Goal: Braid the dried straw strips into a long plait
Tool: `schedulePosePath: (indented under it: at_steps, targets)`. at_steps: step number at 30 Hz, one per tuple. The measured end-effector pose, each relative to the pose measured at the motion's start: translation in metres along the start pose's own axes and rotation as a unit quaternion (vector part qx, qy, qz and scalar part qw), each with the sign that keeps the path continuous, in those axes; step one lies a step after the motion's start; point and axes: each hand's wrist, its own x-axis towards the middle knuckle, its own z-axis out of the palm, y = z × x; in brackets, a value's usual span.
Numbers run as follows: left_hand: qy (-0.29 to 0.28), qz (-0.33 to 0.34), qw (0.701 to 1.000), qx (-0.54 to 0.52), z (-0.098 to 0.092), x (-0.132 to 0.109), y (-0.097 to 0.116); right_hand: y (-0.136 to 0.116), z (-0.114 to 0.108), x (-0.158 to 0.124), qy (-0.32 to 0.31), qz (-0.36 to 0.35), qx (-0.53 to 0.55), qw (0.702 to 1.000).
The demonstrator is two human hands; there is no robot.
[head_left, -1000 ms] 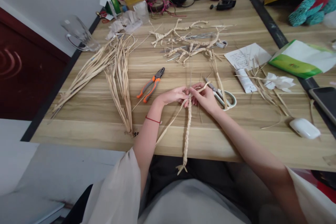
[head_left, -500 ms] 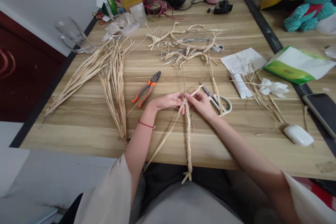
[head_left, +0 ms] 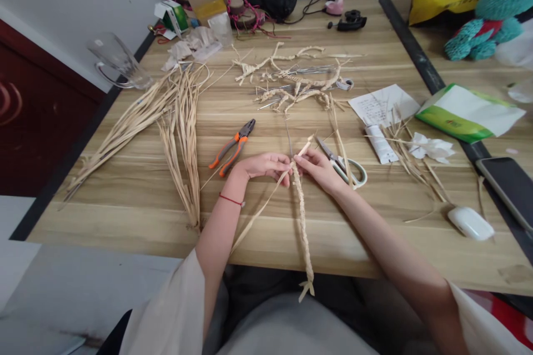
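Observation:
A long braided straw cord (head_left: 302, 227) runs from my hands down over the table's front edge to my lap. My left hand (head_left: 262, 166) pinches the cord's top from the left, and a loose straw strip (head_left: 258, 215) trails from it toward my elbow. My right hand (head_left: 318, 168) pinches the same top from the right, with a short straw end sticking up between its fingers. A thin metal wire stands up from the braid's top between both hands.
Orange-handled pliers (head_left: 231, 146) lie left of my hands, scissors (head_left: 343, 162) right of them. Loose straw bundles (head_left: 183, 122) spread at the left. Braided straw pieces (head_left: 291, 75), a glass jug (head_left: 116, 61), papers, a white mouse (head_left: 470, 223) and a phone (head_left: 506, 183) sit around the wooden table (head_left: 125, 205).
The braid's lower end has swung a little to the right and hangs lower in view. Both hands stay pinched on its top; the camera has tilted slightly.

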Motion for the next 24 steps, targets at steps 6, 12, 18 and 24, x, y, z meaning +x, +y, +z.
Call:
schedulePosePath:
  at_steps: [6,12,18,24]
  targets:
    - [0.006,-0.001,1.0,0.008,0.002,-0.001,0.004,-0.001,-0.003,0.0,-0.001,0.03,0.045,0.999]
    - [-0.003,-0.006,1.0,0.007,-0.001,0.0,0.0,0.002,-0.006,0.0,-0.03,0.04,0.07,0.996]
    - [-0.004,-0.004,0.999,0.041,-0.001,0.001,0.008,0.006,-0.008,0.002,-0.041,0.044,0.102,0.993]
    - [-0.007,-0.019,0.998,0.053,-0.001,0.0,0.009,0.007,-0.009,0.002,-0.045,0.045,0.09,0.994]
